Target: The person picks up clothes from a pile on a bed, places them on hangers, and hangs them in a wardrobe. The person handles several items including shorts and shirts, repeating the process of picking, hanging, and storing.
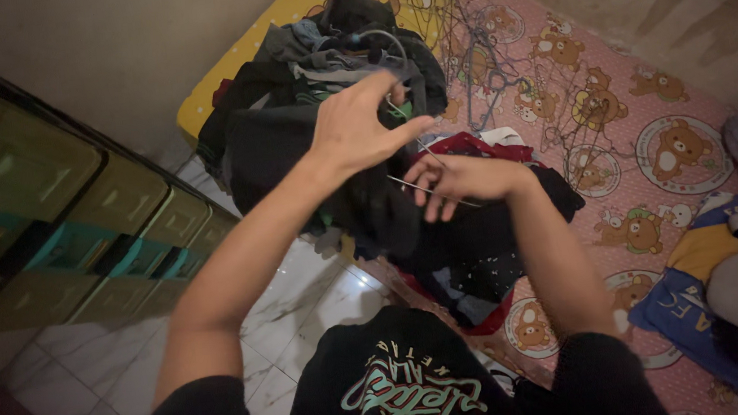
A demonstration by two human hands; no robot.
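Hanger point(432, 190) pinched in the right hand point(465, 178) over the bed's point(646, 81) clothes pile point(307, 123), left hand point(361, 127) raised, fingers loosely curled around its hook, plenty of clothes and bare hangers point(483, 79) left

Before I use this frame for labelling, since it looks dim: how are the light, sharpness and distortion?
Head view: dim, warm light; the dark clothes pile loses detail in shadow; left hand and right hand slightly soft; thin wire hanger barely visible; drawers lean from wide-angle distortion; no glare.

plastic drawer units point(54, 220), white marble floor tiles point(298, 318); bear-print bedsheet point(649, 117), loose wire hangers point(486, 61)
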